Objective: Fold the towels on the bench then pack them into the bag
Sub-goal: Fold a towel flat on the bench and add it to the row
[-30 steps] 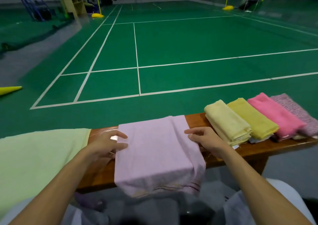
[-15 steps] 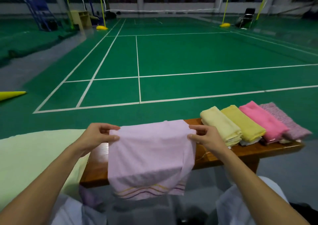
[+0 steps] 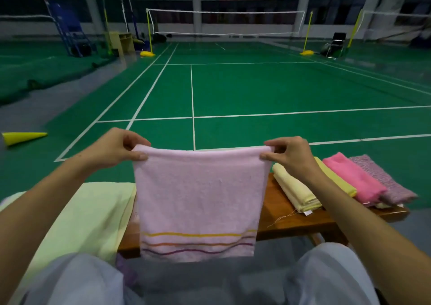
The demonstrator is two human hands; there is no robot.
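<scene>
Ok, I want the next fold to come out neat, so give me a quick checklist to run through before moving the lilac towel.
1. Left hand pinches its top corner: ok.
2. Right hand pinches the other corner: ok.
3. Lilac towel hangs flat, top edge level: ok.
4. Bare bench for laying it down: cannot tell, towel hides it.
5. Folded pale yellow towel clear of the hanging one: ok.
6. Bag within reach: cannot tell, none visible.

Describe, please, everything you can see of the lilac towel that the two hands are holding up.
The lilac towel is soft terry cloth, pale purple, with three wavy stripes near its lower edge: yellow, orange, purple. It hangs flat and upright in front of the wooden bench. The left hand and right hand pinch its two upper corners. Its lower edge hangs near the person's lap.
</scene>
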